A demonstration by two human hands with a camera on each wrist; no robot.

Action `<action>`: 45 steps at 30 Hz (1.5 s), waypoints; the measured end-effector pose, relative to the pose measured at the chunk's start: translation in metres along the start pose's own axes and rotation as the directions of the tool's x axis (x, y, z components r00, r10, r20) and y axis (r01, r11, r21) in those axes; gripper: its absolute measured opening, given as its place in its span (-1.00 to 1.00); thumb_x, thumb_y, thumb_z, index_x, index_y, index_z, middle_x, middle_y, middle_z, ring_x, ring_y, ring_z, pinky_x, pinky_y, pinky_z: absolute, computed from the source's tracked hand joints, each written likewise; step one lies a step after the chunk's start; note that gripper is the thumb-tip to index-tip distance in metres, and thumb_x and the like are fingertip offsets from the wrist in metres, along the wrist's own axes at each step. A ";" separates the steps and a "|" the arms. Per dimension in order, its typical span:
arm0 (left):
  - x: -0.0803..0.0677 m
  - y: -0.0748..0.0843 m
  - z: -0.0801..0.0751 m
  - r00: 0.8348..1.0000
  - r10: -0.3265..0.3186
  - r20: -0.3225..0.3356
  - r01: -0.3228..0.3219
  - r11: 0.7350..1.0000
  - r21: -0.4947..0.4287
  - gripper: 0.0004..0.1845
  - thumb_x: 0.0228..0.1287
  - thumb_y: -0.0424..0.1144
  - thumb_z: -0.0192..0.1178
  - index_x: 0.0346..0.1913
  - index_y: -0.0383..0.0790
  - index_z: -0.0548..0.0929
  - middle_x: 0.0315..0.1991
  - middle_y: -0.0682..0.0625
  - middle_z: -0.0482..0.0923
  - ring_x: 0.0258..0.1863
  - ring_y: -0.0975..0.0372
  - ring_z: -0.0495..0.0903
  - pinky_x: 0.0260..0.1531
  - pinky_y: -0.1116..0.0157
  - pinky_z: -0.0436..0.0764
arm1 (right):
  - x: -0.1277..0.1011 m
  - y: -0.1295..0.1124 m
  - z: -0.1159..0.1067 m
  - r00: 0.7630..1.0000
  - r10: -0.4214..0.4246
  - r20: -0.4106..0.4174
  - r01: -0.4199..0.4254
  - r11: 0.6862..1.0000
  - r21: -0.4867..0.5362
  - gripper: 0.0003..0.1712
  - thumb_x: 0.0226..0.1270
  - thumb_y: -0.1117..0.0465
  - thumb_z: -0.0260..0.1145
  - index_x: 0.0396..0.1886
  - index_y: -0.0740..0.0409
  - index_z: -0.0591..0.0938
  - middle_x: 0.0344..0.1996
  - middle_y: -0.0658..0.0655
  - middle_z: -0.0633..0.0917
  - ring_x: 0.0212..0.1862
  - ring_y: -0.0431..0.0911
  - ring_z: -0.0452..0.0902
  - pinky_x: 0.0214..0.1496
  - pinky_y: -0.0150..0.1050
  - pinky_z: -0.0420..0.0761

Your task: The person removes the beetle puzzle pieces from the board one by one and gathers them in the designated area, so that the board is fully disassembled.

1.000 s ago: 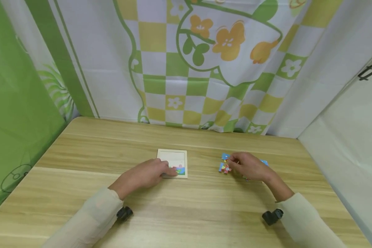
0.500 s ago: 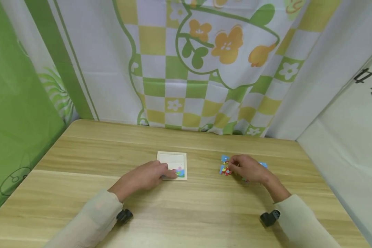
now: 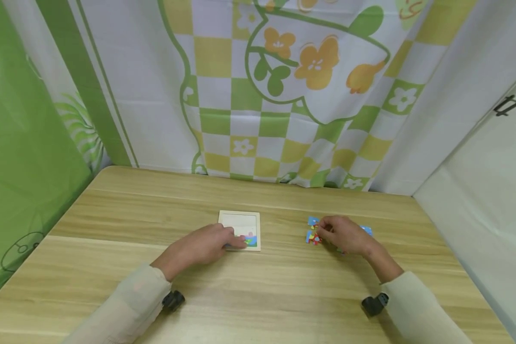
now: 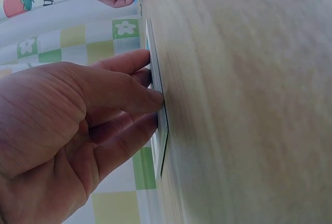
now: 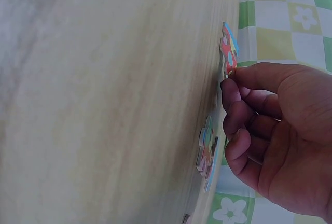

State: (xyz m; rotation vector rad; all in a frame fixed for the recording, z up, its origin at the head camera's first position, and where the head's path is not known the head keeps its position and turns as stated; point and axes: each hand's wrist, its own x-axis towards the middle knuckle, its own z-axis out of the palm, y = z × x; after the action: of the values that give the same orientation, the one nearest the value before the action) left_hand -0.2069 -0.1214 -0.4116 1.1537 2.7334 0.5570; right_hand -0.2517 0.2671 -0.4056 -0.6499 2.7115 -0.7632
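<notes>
One piece (image 3: 313, 237) pinched in our right hand (image 3: 341, 234), tilted up off table (image 3: 112, 267) | puzzle tray (image 3: 240, 221) lies to its left | left hand (image 3: 206, 243) nearer, fingers flat on tray's near edge

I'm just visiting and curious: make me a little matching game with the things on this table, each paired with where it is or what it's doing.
Things:
1. left hand
2. right hand
3. puzzle board
4. curtain

States:
a. hangs behind the table
b. pinches a colourful piece
c. lies flat mid-table
d. presses on the board

Pairs: 1-d, 2-b, 3-c, 4-a
</notes>
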 end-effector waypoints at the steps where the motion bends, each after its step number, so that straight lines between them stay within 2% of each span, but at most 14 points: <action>1: 0.000 0.000 0.000 1.000 -0.001 0.000 0.001 1.000 -0.002 -0.70 0.47 -0.37 0.25 0.13 -0.04 0.81 -0.27 -0.01 0.67 -0.35 0.12 0.59 -0.26 0.32 0.56 | 0.000 0.000 0.000 1.000 0.001 -0.001 -0.001 1.000 -0.003 -0.80 0.62 0.22 0.19 -0.24 0.14 0.67 -0.43 -0.02 0.64 -0.50 -0.21 0.40 -0.41 -0.29 0.49; 9: 0.001 0.000 0.000 1.000 -0.021 0.006 0.021 1.000 -0.012 -0.72 0.51 -0.32 0.22 0.14 -0.03 0.80 -0.29 0.04 0.64 -0.40 0.20 0.51 -0.29 0.34 0.52 | 0.001 0.000 0.002 0.999 -0.002 -0.034 0.001 1.000 -0.022 -0.81 0.61 0.21 0.21 -0.23 0.12 0.70 -0.43 -0.04 0.65 -0.47 -0.20 0.43 -0.45 -0.29 0.50; 16: 0.001 -0.001 0.001 1.000 -0.008 0.004 0.008 1.000 0.000 -0.70 0.48 -0.36 0.25 0.13 -0.02 0.81 -0.27 0.03 0.66 -0.36 0.14 0.56 -0.26 0.31 0.55 | 0.000 -0.004 0.004 0.998 -0.006 -0.065 0.004 0.999 -0.032 -0.82 0.58 0.20 0.25 -0.26 0.11 0.70 -0.39 -0.03 0.70 -0.45 -0.20 0.47 -0.44 -0.29 0.51; 23: 0.001 -0.002 0.002 1.000 -0.009 -0.007 0.009 1.000 -0.004 -0.72 0.54 -0.29 0.19 0.13 0.00 0.81 -0.30 0.04 0.67 -0.41 0.20 0.52 -0.30 0.32 0.53 | 0.005 -0.019 0.009 0.993 -0.087 -0.080 0.082 0.995 -0.061 -0.83 0.55 0.24 0.26 -0.28 0.09 0.72 -0.40 -0.05 0.74 -0.40 -0.26 0.55 -0.37 -0.31 0.52; 29: 0.001 -0.002 0.002 1.000 -0.010 -0.005 0.010 1.000 -0.005 -0.71 0.50 -0.33 0.23 0.15 -0.01 0.80 -0.28 0.03 0.67 -0.38 0.18 0.55 -0.30 0.33 0.53 | 0.011 -0.035 0.020 0.989 -0.138 -0.058 0.134 0.988 -0.072 -0.88 0.55 0.25 0.28 -0.24 0.09 0.71 -0.38 -0.06 0.72 -0.38 -0.27 0.58 -0.37 -0.32 0.56; 36: 0.000 -0.001 -0.001 0.999 -0.034 0.022 0.034 0.999 -0.016 -0.68 0.48 -0.37 0.25 0.15 -0.01 0.80 -0.27 0.04 0.65 -0.35 0.17 0.53 -0.28 0.34 0.51 | 0.026 -0.062 0.035 0.976 -0.200 -0.081 0.191 0.975 -0.113 -0.93 0.51 0.22 0.32 -0.19 0.06 0.72 -0.36 -0.11 0.70 -0.45 -0.29 0.47 -0.33 -0.29 0.54; 39: 0.001 -0.001 -0.002 1.000 -0.001 0.007 0.001 1.000 -0.017 -0.70 0.48 -0.36 0.25 0.13 -0.02 0.81 -0.30 0.04 0.65 -0.41 0.19 0.51 -0.32 0.35 0.51 | 0.033 -0.073 0.042 0.966 -0.246 -0.084 0.234 0.963 -0.135 -0.91 0.49 0.23 0.32 -0.13 0.09 0.72 -0.35 -0.12 0.70 -0.47 -0.29 0.45 -0.34 -0.29 0.53; 45: 0.002 -0.002 -0.002 1.000 0.014 0.012 -0.014 1.000 -0.019 -0.68 0.45 -0.40 0.26 0.12 0.00 0.82 -0.32 0.05 0.62 -0.44 0.24 0.45 -0.35 0.36 0.48 | 0.041 -0.087 0.056 0.939 -0.337 -0.072 0.317 0.927 -0.202 -0.77 0.41 0.24 0.37 0.02 0.17 0.72 -0.25 -0.03 0.72 -0.25 -0.15 0.62 -0.15 -0.19 0.62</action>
State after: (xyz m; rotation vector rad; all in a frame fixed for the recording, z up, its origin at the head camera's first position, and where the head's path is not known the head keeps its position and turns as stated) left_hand -0.2097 -0.1219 -0.4106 1.1691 2.7059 0.5742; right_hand -0.2373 0.1570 -0.4099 -1.1617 2.8312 -0.6302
